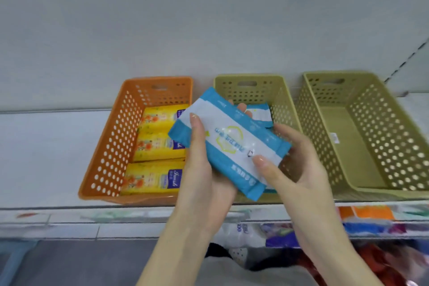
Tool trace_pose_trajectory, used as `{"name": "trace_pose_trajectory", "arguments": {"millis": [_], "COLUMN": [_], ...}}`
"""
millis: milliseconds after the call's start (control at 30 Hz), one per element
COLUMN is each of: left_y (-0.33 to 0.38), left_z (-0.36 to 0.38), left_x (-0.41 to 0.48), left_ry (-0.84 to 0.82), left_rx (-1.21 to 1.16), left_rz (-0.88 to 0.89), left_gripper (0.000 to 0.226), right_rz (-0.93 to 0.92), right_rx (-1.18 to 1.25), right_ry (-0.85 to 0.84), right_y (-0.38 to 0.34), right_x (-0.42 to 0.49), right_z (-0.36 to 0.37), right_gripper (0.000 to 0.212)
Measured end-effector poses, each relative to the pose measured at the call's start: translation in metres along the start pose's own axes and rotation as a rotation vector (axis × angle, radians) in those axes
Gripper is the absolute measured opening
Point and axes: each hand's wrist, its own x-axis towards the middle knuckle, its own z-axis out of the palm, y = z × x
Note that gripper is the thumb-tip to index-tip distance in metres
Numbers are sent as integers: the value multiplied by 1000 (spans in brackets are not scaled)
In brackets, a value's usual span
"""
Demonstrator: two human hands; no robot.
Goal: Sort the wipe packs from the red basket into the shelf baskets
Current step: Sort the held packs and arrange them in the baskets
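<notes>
- The shelf (46,146) runs left to right and carries three perforated baskets side by side
- The right olive basket (380,137) shows only a bare floor with a small label; the orange basket (111,141) on the left holds yellow packs (153,179) lying flat
- The middle olive basket (248,90) sits behind our hands, and a second blue pack (260,114) shows at its far end
- Our left hand (204,176) cradles the blue wipe pack (228,144) from below, thumb pressed on its top face towards the left end; our right hand (299,165) clamps the near right corner, thumb on top, fingers underneath
- The blue wipe pack hangs tilted in the air above the near part of the middle olive basket, touching no basket
- We judge it light and soft: a film pouch that gives under the thumbs and bends if held by one end
- The glossy film looks slippery, so we take it across the broad faces, thumb opposite fingers, not by the thin crimped seams
- Nothing fragile here, we think; a short drop into the matching basket should do no harm
</notes>
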Motion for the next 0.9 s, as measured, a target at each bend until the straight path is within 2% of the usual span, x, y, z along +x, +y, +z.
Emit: {"name": "trace_pose_trajectory", "arguments": {"millis": [100, 200, 267, 333, 467, 567, 667, 767, 833, 900], "left_y": [-6, -1, 5, 9, 15, 35, 46, 43, 40, 41], "left_z": [0, -12, -24, -32, -41, -41, -41, -40, -40, -40], "left_x": [-1, -5, -6, -7, -5, -6, -8, -2, 8, 18], "left_ry": [90, 118, 99, 81, 104, -15, -227, -336, -331, -322], "left_rx": [157, 438, 583, 603, 721, 990, 1160, 1390, 1463, 1450], "left_rz": [67, 140, 125, 71, 170, 192, 67, 78, 91, 66], "left_gripper": [79, 72, 54, 37, 29, 29, 45, 50, 48, 48], "right_rz": [239, 313, 299, 294, 279, 146, -40, 32, 129, 170], "right_rx": [238, 319, 315, 271, 75, -184, -411, -293, -153, -146], "right_ry": [-99, -134, -116, -121, -167, -97, -205, -356, -363, -345], "right_y": [5, 9, 8, 8, 4, -8, -21, -20, -18, -16], "right_x": [3, 6, 8, 11, 14, 18, 20, 23, 26, 31], "right_z": [-6, -9, -12, -16, -27, -43, -48, -36, -29, -28], "right_gripper": [57, 53, 50, 50, 51, 54, 56, 35, 17, 8]}}
